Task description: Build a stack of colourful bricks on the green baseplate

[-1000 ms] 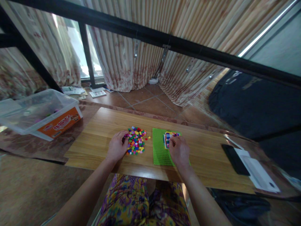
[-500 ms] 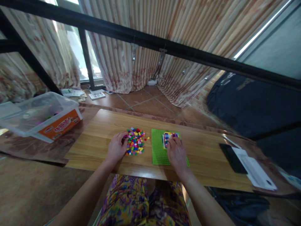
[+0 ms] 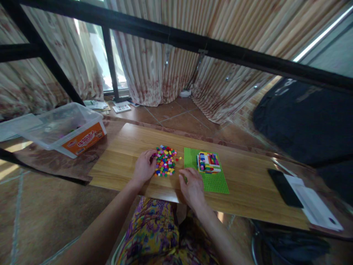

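A loose pile of small coloured toy bricks (image 3: 166, 162) lies on the wooden table. My left hand (image 3: 143, 168) rests at the pile's left edge, thumb and fingers curled together; what is between the fingertips is too small to tell. A green studded baseplate (image 3: 213, 184) lies to the right of the pile. On its upper part stands a low block of joined bricks (image 3: 209, 163) in white, red, yellow and blue. My right hand (image 3: 192, 185) hovers over the plate's left edge, thumb and fingers apart, with no brick seen in it.
A clear plastic bin (image 3: 82, 118) with an orange label stands left of the wooden table (image 3: 118, 156). At the table's right end lie a black phone-like slab (image 3: 285, 187) and a white tray-like piece (image 3: 317, 206). A dark metal bar (image 3: 182, 40) crosses beyond the table, before curtains.
My right hand has moved left off the brick block to the plate's left edge, uncovering the block. My left hand stays at the pile. The whole view has shifted slightly.
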`<state>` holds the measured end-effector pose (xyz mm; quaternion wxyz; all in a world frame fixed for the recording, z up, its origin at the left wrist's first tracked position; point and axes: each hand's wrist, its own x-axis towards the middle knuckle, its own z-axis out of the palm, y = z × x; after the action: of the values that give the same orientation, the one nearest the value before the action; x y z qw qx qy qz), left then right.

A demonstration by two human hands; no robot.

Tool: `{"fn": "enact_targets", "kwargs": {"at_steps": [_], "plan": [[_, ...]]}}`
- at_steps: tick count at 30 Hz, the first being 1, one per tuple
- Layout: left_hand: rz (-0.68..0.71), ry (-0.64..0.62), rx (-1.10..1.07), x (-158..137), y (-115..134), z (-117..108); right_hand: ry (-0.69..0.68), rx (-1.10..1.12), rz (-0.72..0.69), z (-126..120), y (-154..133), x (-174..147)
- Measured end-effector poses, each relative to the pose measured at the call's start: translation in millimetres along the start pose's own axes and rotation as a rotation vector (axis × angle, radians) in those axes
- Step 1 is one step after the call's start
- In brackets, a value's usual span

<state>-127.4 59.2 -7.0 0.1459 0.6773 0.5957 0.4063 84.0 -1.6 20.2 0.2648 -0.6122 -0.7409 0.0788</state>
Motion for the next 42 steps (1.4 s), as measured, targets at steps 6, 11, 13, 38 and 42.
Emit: {"fn": "enact_targets", "kwargs": {"at_steps": [6, 11, 13, 38, 42], "plan": [[-0.003, 0.014, -0.018, -0.9, 0.7, 0.5, -0.086, -0.038, 0.042, 17.5, -15.4, 6.0], [0.003, 0.017, -0.012, -0.7, -0.1, 1.0, -0.076, -0.052, 0.032, 22.9, -18.3, 11.1], [0.006, 0.018, -0.009, -0.5, -0.5, 1.3, -0.071, -0.050, 0.026, 24.3, -17.9, 11.5], [0.022, 0.011, 0.000, -0.5, -5.6, 1.8, 0.201, 0.777, 0.457, -17.3, 34.4, 12.5], [0.033, 0.011, -0.010, -0.1, -6.3, 2.6, 0.264, 0.699, 0.411, -28.8, 49.1, 14.1]]}}
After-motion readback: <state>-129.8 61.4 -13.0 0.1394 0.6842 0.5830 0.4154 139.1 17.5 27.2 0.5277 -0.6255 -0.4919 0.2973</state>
